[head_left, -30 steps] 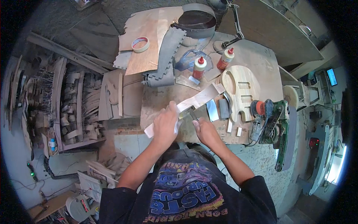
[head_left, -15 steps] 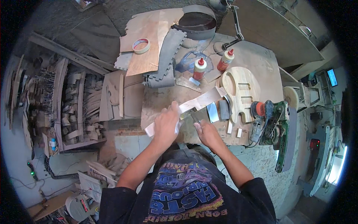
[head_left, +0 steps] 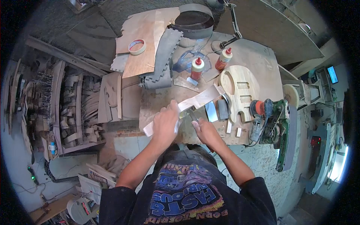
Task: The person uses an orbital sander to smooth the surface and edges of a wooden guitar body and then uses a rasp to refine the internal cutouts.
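My left hand is closed around a long pale wooden piece, which slants from lower left to upper right above the near side of the workbench. It looks like a guitar neck. In my right hand is a dark flat-bladed tool, its upper end against or just beside the wood's near edge. I cannot make out its exact kind. Right of the wood's far end lies a pale guitar body with routed cavities. A dark block and a bluish sheet lie closer to my right hand.
Two glue bottles with red caps stand farther back. A tape roll rests on thin wood sheets at the back left. An orange-and-black sander and a green belt machine occupy the right side. Wood scraps fill a shelf at left.
The whole view has shifted slightly, moving the bench a little left and up in the picture. Both hands keep their holds; the dark tool has moved slightly toward the wooden piece.
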`<move>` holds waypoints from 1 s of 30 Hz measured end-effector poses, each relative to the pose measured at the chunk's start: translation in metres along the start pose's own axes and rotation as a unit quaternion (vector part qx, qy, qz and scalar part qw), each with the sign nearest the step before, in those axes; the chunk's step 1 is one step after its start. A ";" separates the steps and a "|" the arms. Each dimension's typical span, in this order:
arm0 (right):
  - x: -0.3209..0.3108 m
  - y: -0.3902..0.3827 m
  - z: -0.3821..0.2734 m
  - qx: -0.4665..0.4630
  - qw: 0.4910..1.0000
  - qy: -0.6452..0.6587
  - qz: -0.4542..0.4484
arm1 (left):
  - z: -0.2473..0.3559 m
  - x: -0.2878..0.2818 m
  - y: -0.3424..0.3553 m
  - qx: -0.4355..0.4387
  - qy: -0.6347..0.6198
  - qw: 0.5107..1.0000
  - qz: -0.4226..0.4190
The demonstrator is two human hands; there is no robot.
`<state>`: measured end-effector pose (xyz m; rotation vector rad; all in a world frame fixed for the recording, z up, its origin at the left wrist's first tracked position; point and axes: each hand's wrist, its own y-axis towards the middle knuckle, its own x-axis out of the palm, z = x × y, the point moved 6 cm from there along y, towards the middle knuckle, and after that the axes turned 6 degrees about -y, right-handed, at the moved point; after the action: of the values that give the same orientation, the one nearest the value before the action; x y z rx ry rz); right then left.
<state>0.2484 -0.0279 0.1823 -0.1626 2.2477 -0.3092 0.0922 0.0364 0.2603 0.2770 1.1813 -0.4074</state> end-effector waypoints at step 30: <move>0.000 -0.006 -0.011 -0.002 1.000 -0.009 -0.004 | -0.021 0.004 -0.002 0.000 -0.033 0.999 -0.011</move>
<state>0.2405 -0.0323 0.1906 -0.1757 2.2306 -0.3057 0.0750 0.0424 0.2492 0.2490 1.1212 -0.4317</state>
